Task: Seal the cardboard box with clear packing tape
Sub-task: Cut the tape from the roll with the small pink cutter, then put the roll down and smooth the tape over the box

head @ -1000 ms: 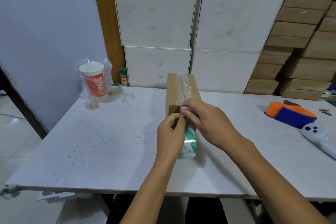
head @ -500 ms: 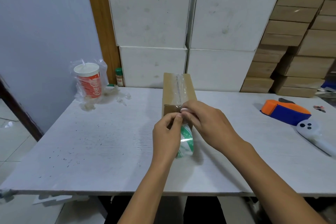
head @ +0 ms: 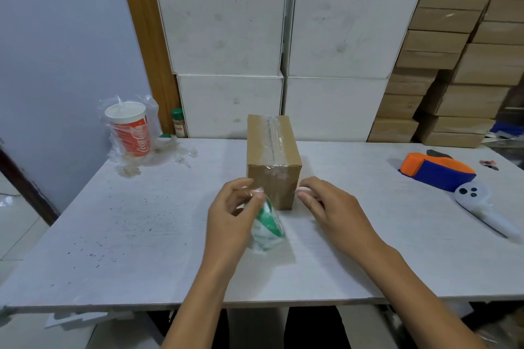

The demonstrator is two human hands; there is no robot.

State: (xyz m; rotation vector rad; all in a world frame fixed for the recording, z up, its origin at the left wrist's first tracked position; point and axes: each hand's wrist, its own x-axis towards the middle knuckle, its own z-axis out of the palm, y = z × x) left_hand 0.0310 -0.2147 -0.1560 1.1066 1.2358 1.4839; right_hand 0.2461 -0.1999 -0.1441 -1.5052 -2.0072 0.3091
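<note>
Cardboard box (head: 272, 161) stands on the white table (head: 136, 235), central, just beyond both hands. A strip of clear tape (head: 271, 139) runs along the top seam and folds down over the near face.

Change noted: 0.5 s ago both hands were together at the near top edge of the box, pinching at the tape. They have now parted. The left hand (head: 231, 221) has drawn back toward the person with the tape roll (head: 266, 228); the right hand (head: 330, 208) has moved off to the right of the near face. Judgement: the tape has most likely been torn or separated from the roll, so the top seam is done and the loose end on the near face would want pressing down.

Finger state: left fingers (head: 256, 193) are narrowly pinched, seemingly on the tape end above the roll, which sits against the palm. Right fingers (head: 304, 191) are curled loosely, holding nothing visible, near the box's lower right corner; contact cannot be confirmed.

Limits of view:
1. Clear film is hard to trace; whether a strand still links roll and box cannot be told
2. The roll is blurred and partly covered by the left hand
3. The box's far face, left side and underside are hidden, so sealing there is unverified
4. The right forearm is cut off at the frame edge
</note>
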